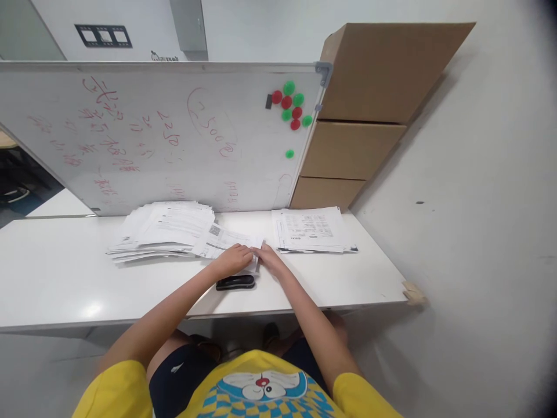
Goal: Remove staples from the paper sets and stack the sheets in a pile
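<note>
Whiteboard [152,139] at 12 o'clock, behind white table [52,278]. Loose paper pile [161,229] at 10, neat stack [311,229] at 2. Left hand [235,259] and right hand [270,258] both pinch one sheet [221,238], centre. Black stapler [235,283] just below, at 6.

A white table [65,273] carries white paper stacks [165,232] printed in black, a printed sheet [220,238] in the same white and black with a small black-and-white code square, and a glossy black stapler [235,283]. Behind them, a whiteboard [52,151] is scrawled in faded red (some strokes nearly pink), with red magnets [286,103] and green magnets [289,88] clustered near its grey-framed corner. Plain brown cardboard boxes [369,75] stand against a white wall [478,203]. The person's yellow shirt [117,389] bears a blue-and-white cartoon face with a red nose above a blue-and-yellow check; the shorts [183,377] are dark navy.
</note>
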The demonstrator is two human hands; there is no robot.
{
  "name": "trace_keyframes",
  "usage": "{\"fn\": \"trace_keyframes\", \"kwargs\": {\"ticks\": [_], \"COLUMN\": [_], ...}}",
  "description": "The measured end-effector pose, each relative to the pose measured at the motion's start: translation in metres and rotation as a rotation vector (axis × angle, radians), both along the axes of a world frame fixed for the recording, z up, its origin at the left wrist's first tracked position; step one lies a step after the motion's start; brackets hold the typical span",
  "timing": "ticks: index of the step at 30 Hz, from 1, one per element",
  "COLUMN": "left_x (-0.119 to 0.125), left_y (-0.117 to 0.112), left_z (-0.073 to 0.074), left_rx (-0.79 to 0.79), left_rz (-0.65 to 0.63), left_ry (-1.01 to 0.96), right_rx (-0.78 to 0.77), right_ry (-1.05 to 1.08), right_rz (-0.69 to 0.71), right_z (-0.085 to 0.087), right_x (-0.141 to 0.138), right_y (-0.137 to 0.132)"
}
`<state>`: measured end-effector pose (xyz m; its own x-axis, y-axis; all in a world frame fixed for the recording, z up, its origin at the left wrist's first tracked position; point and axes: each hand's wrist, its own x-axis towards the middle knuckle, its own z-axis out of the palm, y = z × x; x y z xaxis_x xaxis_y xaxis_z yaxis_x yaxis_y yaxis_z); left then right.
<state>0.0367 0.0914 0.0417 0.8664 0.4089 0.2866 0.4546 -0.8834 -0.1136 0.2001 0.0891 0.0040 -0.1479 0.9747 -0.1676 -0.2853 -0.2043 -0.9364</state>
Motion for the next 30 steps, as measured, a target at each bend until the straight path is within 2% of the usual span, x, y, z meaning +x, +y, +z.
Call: {"fn": "trace_keyframes", "kwargs": {"ticks": [3, 5, 6, 10, 13, 15, 17, 19, 22, 26, 30], "left_x": [-0.002, -0.011, -0.018, -0.042, -0.048, -0.046, -0.043, -0.039, -0.033, -0.023, -0.001], "left_y": [-0.002, -0.002, -0.002, 0.002, 0.007, 0.009, 0.010, 0.007, 0.000, -0.011, -0.026], "left_z": [0.004, 0.006, 0.006, 0.001, -0.001, 0.002, 0.007, 0.014, 0.022, 0.029, 0.028], "left_rx": [-0.075, -0.096, -0.080, 0.005, -0.112, -0.327, -0.548, -0.647, -0.609, -0.574, -0.549], "left_rz": [-0.092, -0.060, 0.015, 0.464, 0.608, 0.594, 0.546, 0.526, 0.557, 0.557, 0.434], "left_ry": [0.033, 0.007, -0.044, -0.412, -0.695, -0.801, -0.801, -0.766, -0.762, -0.761, -0.801], "right_rx": [0.085, 0.130, 0.150, 0.230, 0.323, 0.348, 0.346, 0.350, 0.340, 0.327, 0.319], "right_ry": [-0.036, -0.073, -0.092, -0.150, -0.163, -0.151, -0.144, -0.158, -0.183, -0.174, -0.149], "right_rz": [-0.067, -0.122, -0.147, -0.189, -0.216, -0.245, -0.274, -0.318, -0.407, -0.461, -0.556], "right_z": [-0.001, 0.001, 0.003, 0.019, 0.029, 0.031, 0.027, 0.023, 0.018, 0.020, 0.018], "right_x": [-0.006, -0.001, 0.005, 0.038, 0.059, 0.067, 0.073, 0.079, 0.087, 0.098, 0.111], "right_y": [0.003, 0.004, 0.003, -0.006, -0.015, -0.019, -0.022, -0.025, -0.033, -0.050, -0.072]}}
